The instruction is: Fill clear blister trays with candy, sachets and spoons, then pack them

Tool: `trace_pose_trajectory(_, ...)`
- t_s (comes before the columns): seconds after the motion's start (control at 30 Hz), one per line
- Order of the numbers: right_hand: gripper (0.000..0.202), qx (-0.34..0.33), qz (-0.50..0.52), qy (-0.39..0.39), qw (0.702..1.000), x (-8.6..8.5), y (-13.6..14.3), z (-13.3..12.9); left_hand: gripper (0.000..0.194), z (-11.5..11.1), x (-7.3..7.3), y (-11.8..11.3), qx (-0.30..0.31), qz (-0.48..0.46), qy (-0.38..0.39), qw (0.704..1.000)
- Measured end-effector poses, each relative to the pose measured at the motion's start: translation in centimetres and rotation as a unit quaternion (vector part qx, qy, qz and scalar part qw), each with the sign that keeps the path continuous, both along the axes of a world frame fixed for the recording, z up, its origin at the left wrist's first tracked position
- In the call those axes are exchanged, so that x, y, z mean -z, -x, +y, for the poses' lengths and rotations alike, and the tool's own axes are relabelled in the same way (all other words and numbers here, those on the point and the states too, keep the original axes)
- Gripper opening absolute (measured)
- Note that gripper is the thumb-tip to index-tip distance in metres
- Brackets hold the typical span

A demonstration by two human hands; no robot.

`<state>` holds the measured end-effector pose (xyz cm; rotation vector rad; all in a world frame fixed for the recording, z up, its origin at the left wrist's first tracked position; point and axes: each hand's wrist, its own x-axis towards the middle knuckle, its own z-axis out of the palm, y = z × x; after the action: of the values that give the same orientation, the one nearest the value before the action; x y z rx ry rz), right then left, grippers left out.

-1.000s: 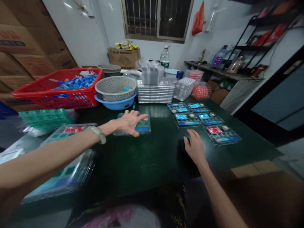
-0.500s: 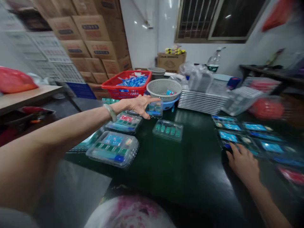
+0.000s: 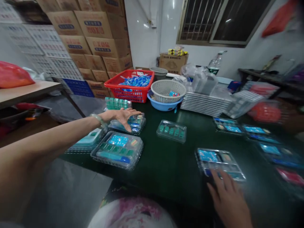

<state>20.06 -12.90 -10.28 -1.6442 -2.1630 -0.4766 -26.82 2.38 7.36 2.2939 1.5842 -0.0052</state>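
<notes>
My left hand (image 3: 123,117) is open, thumb and fingers spread, over a stack of clear plastic boxes (image 3: 136,127) at the left; whether it touches them is hard to tell. Closer to me lies a lidded clear box (image 3: 116,150) with a blue patterned packet, green pieces and a blue-handled item inside. At the right, my right hand (image 3: 229,198) has its fingers over the near edge of a clear plastic tray (image 3: 224,160), which holds a blue packet and a small pale piece. Between the hands sits a small clear tray with green pieces (image 3: 171,131).
Behind stand a red basket (image 3: 129,93) of blue-wrapped items, a grey colander (image 3: 168,90) on a blue basin (image 3: 163,106), and stacked clear trays (image 3: 201,103). More filled trays (image 3: 273,150) line the right side. Green moulded trays (image 3: 118,103) are at the back left.
My right hand has drawn the tray toward me and leftward. My left hand has moved left and down; the box beneath it near the basin is now on the stack at the left.
</notes>
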Motion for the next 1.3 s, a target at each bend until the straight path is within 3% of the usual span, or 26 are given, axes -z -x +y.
trace_pose_trajectory(0.07,0.039,0.008,-0.002,0.005,1.000,-0.4,1.9,-1.0,0.111,0.5,-0.6,-0.9,0.019,0.043,-0.004,0.999)
trace_pose_trajectory(0.17,0.040,0.014,0.001,0.011,1.000,-0.9,4.0,-1.9,0.109,1.1,-0.8,-4.8,0.102,0.058,-0.054,0.992)
trace_pose_trajectory(0.3,0.040,0.005,0.000,0.032,0.999,-2.0,5.8,-2.9,0.099,2.1,1.8,-12.2,0.211,0.046,-0.004,0.976)
trace_pose_trajectory(0.4,0.035,-0.007,0.010,0.033,0.999,-4.2,7.5,-2.4,0.095,3.3,3.5,-15.4,0.191,0.063,0.014,0.979)
trace_pose_trajectory(0.47,0.029,-0.022,0.010,0.037,0.999,-5.9,9.3,-0.7,0.088,3.8,3.2,-15.7,0.166,0.026,0.025,0.986)
trace_pose_trajectory(0.57,0.028,-0.050,-0.016,0.078,0.996,-7.7,12.4,3.9,0.077,3.4,1.2,-14.8,0.138,-0.047,0.023,0.989)
trace_pose_trajectory(0.67,0.028,-0.065,-0.055,0.154,0.984,-8.2,15.0,8.9,0.069,1.5,-0.6,-13.8,0.092,-0.129,0.017,0.987)
trace_pose_trajectory(0.73,0.026,-0.079,-0.066,0.189,0.977,-8.0,16.0,11.2,0.063,0.0,-0.9,-13.3,0.035,-0.211,0.034,0.976)
trace_pose_trajectory(0.83,0.025,-0.100,-0.070,0.215,0.969,-7.8,16.4,12.8,0.046,-1.8,0.0,-12.3,-0.073,-0.344,0.099,0.931)
trace_pose_trajectory(0.97,0.021,-0.098,-0.071,0.252,0.960,-8.1,15.5,13.3,0.032,-3.4,1.0,-11.2,-0.180,-0.475,0.229,0.830)
trace_pose_trajectory(1.1,0.022,-0.097,-0.062,0.262,0.958,-8.3,14.8,13.6,0.024,-6.3,1.1,-11.7,-0.274,-0.563,0.279,0.728)
trace_pose_trajectory(1.2,0.020,-0.100,-0.059,0.269,0.956,-8.2,14.6,14.0,0.023,-10.3,1.7,-13.6,-0.279,-0.619,0.306,0.667)
trace_pose_trajectory(1.3,0.020,-0.105,-0.060,0.275,0.954,-8.4,14.7,14.4,0.025,-13.4,3.5,-16.2,-0.247,-0.670,0.315,0.625)
